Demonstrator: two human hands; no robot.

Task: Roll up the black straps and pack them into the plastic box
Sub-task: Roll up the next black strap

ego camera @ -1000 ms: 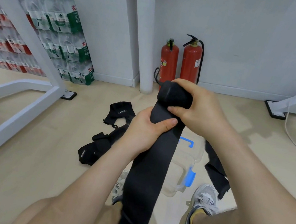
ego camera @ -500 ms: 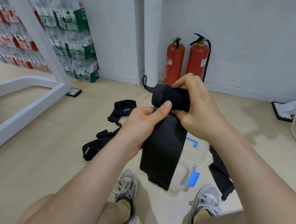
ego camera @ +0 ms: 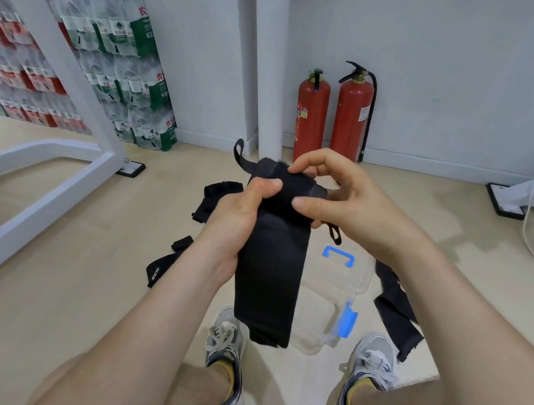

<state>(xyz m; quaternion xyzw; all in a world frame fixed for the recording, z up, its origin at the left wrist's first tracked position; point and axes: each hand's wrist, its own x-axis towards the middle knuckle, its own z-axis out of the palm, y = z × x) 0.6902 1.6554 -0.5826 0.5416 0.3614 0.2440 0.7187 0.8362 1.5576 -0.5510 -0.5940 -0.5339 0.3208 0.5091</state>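
Both hands are up in front of the person's chest, working one black strap (ego camera: 269,272). The left hand (ego camera: 239,219) is closed around the strap just under its rolled top, thumb pressed against the roll. The right hand (ego camera: 339,199) pinches the roll from the other side, thumb underneath and fingertips on the top edge, the remaining fingers curled loosely. The rolled part (ego camera: 284,182) sits between the two hands, with a thin loop (ego camera: 239,153) sticking out to its left. Below the hands the unrolled length hangs straight down, its lower end in the air above the floor.

The plastic box (ego camera: 333,302) stands on the floor directly beneath, clear with a blue handle (ego camera: 338,255) and a blue latch (ego camera: 347,323), partly hidden behind the hanging strap. More black straps lie on the floor: a tangle to the left of the box (ego camera: 178,255) and another piece to its right (ego camera: 393,308). The person's two sneakers (ego camera: 227,345) are planted on either side of the box, near its front.

Against the far wall stand two red fire extinguishers (ego camera: 351,117) beside a white pillar (ego camera: 269,64). Shrink-wrapped packs of water bottles (ego camera: 121,52) are stacked at the left, behind a white metal frame (ego camera: 41,151).
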